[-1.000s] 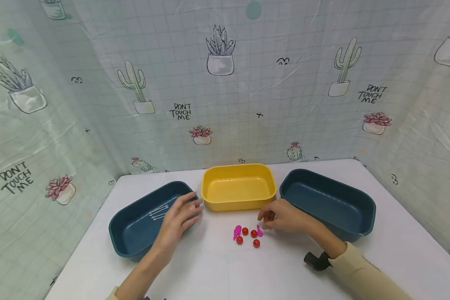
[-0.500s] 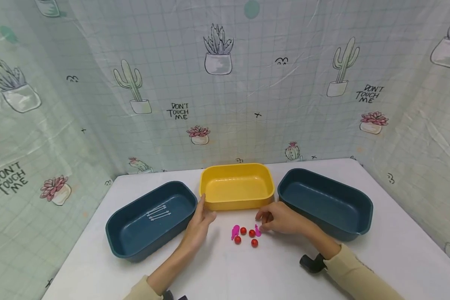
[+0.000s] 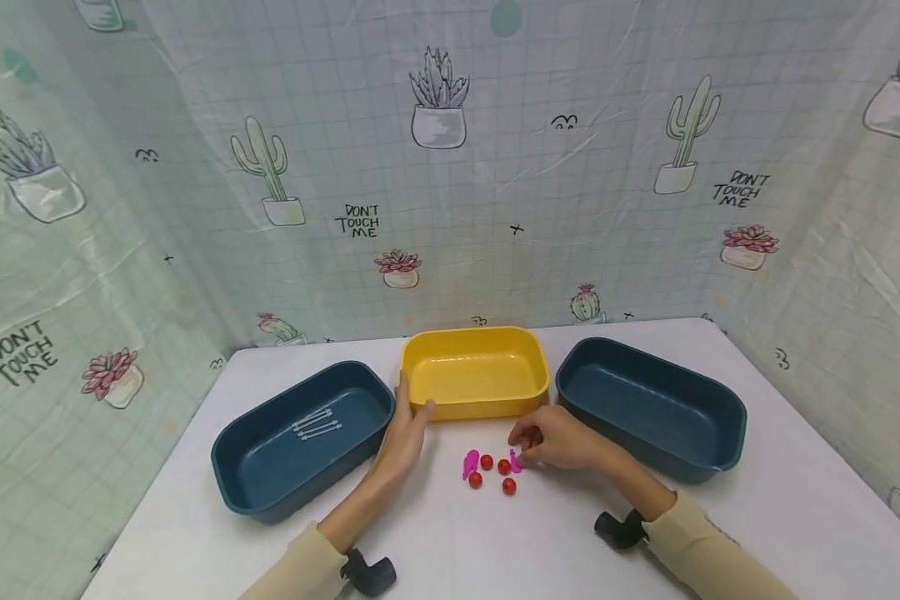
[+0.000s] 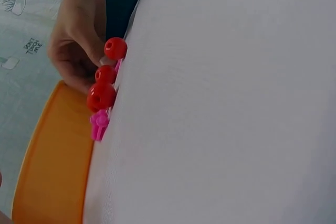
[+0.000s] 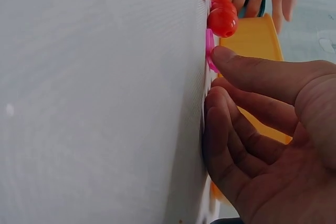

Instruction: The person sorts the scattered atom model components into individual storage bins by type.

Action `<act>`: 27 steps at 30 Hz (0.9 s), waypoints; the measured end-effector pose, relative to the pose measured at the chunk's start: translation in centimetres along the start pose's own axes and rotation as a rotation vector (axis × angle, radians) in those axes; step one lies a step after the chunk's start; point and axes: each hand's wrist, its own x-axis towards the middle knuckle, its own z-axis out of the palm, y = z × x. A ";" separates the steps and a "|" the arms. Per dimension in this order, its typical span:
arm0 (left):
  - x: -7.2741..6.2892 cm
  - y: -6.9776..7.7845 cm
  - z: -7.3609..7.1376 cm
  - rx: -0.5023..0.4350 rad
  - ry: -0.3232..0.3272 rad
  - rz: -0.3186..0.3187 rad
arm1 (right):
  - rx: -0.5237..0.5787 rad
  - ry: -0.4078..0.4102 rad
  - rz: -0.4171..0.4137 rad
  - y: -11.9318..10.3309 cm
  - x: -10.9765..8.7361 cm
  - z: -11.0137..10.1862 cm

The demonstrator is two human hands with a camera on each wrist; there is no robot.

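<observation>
Your left hand [image 3: 402, 437], fingers straight, is beside the yellow rectangular bin [image 3: 480, 410]; your right hand [image 3: 558, 437] curls at a small magenta plastic piece [image 3: 515, 462] near round red beads [image 3: 509, 486] on the white tabletop [image 3: 487, 550], grip unclear.

R-wrist pic: small pink plastic piece [image 5: 209, 43] is partly hidden behind thumb of R grip [image 5: 273, 157]; if pinched, can't tell. Thin white sticks [image 3: 317, 422] too small for details. L-wrist pic: yellow rectangular plastic box [image 4: 55, 166] cut by bottom edge.
</observation>
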 end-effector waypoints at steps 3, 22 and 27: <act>0.6 -0.1 0.1 -0.006 0.002 -0.007 | 0.004 0.000 0.002 0.0 0.0 0.0; 3.4 -1.1 0.4 -0.086 0.098 0.084 | 0.017 -0.004 -0.024 -0.1 0.0 0.2; 3.7 -1.4 0.4 -0.148 0.080 0.101 | 0.023 -0.004 -0.022 -0.2 0.1 0.3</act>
